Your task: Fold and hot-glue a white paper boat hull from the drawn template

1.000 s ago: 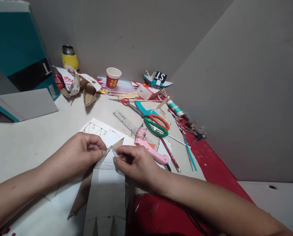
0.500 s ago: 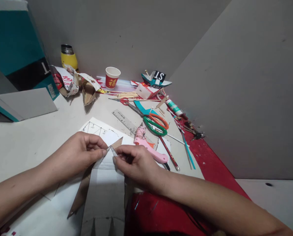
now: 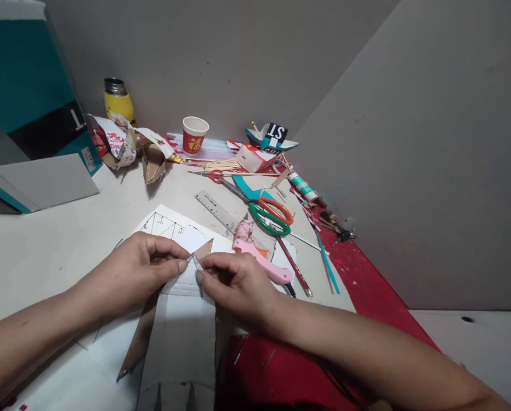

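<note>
Cardboard piece [image 3: 182, 337] lies at the near middle of the worktop [image 3: 45, 245], running from the lower edge of the view up to where the two hands meet. Its upper face is smooth and off-white, and its underside is raw brown, shown by a long pointed flap slanting down on its left side. A crease crosses it just below the fingers. At its far end it narrows to a small peak, with a brown triangular tip standing just behind.

The left hand [image 3: 139, 271] is closed, thumb and forefinger pinched on the left side of that peak. The right hand [image 3: 233, 282] is closed likewise, its fingertips pinching the right side, so the two pinches almost touch. Both forearms rest low over the worktop.

Under the far end lies a white paper sheet [image 3: 165, 225] with thin pencilled triangles. Just beyond the right hand lies a glossy pink glue gun [image 3: 259, 257], and past it a flat steel ruler [image 3: 216, 211] and scissors [image 3: 272, 217] with green and orange loop handles. A red pencil [image 3: 296, 265] and a thin teal strip [image 3: 326, 260] lie to the right, near a shiny red sheet [image 3: 366, 285] covering that corner. Farther back stand a red paper cup [image 3: 194, 135] and a yellow flask [image 3: 117, 103] with a metal cap, and a teal carton [image 3: 24, 85] stands at the far left.
</note>
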Available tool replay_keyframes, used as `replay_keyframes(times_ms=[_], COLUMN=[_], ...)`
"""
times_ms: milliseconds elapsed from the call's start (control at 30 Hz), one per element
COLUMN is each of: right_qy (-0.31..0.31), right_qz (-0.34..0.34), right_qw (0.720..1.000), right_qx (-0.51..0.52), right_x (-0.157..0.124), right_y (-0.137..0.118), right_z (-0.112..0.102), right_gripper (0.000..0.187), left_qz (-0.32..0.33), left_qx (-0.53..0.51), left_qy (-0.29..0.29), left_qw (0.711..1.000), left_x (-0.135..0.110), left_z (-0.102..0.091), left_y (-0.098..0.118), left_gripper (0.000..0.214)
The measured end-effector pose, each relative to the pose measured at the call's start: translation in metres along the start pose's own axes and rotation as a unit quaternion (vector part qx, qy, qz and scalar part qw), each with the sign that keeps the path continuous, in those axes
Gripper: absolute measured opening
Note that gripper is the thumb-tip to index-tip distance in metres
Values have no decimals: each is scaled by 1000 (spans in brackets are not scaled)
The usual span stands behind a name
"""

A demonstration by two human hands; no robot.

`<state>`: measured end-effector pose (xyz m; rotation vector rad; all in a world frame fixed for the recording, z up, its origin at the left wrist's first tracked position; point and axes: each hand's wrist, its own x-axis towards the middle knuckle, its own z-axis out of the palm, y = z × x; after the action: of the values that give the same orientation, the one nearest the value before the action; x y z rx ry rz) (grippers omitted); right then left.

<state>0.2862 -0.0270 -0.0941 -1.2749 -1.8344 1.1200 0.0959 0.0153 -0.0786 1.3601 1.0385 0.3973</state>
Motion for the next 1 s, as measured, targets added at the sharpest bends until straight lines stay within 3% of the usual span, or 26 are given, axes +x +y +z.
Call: replay_keyframes(times_ms=[167, 1000], right_qy=[10, -9], right_qz=[23, 9], right_qw=[1000, 999], right_qx=[-4, -52], right_x=[-2, -1], right_y=[4, 1], right_z=[2, 0], right_gripper=[19, 27], left_qz=[-2, -12], left_qx=[21, -10], left_qy=[4, 5], left_qw=[1000, 1000], left_x=[-1, -3], left_z=[2, 5], left_y=[3, 2], left_gripper=[20, 22])
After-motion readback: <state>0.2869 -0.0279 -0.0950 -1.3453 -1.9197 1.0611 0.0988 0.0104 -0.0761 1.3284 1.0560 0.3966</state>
